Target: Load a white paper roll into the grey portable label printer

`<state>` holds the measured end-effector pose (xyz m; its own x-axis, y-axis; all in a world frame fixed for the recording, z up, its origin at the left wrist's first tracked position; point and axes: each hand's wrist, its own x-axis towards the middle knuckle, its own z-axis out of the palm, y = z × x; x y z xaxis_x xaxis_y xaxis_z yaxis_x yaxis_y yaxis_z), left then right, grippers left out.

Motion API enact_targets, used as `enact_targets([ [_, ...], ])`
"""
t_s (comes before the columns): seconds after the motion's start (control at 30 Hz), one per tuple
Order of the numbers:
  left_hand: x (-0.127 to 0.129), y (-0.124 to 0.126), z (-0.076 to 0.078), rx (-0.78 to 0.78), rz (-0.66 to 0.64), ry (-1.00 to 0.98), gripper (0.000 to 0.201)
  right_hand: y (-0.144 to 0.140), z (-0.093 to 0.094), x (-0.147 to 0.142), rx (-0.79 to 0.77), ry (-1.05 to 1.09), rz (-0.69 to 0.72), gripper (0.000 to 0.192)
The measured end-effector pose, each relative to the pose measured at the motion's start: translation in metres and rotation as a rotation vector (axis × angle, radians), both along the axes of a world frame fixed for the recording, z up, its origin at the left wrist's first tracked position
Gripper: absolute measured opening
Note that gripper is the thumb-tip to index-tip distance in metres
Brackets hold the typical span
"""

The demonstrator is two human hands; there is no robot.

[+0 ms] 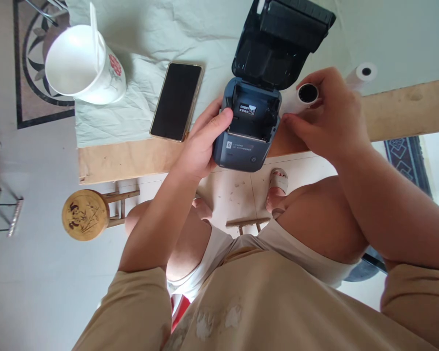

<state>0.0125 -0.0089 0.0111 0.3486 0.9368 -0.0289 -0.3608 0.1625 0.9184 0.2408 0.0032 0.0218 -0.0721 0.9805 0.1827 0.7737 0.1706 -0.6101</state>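
Observation:
A small dark grey printer [247,141] stands at the table's near edge with its black lid [278,44] flipped up and its paper bay bare. My left hand [201,141] grips the printer's left side, thumb at the bay's rim. My right hand [331,114] holds a white paper roll [303,95] with a dark core just right of the open bay. A second white paper roll [362,74] lies on the table behind my right hand.
A black phone [176,101] lies face up on a pale cloth [139,112] left of the printer. A white cup [84,66] with a red flower and a spoon stands at the far left. A small round wooden stool [85,214] sits on the floor below.

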Motion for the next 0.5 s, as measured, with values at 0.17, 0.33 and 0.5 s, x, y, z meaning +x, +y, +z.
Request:
enact_targets([
  [0.17, 0.000, -0.001, 0.000, -0.017, -0.006, -0.033, 0.021, -0.007, 0.003, -0.001, -0.011, -0.087, 0.019, 0.065],
  [0.33, 0.000, -0.002, 0.001, -0.049, -0.008, -0.061, 0.023, -0.008, 0.010, 0.028, 0.593, 0.086, 0.029, 0.049],
  [0.5, -0.001, -0.002, 0.002, -0.024, -0.035, -0.086, 0.020, 0.014, 0.000, 0.045, 0.265, -0.188, -0.214, 0.054],
])
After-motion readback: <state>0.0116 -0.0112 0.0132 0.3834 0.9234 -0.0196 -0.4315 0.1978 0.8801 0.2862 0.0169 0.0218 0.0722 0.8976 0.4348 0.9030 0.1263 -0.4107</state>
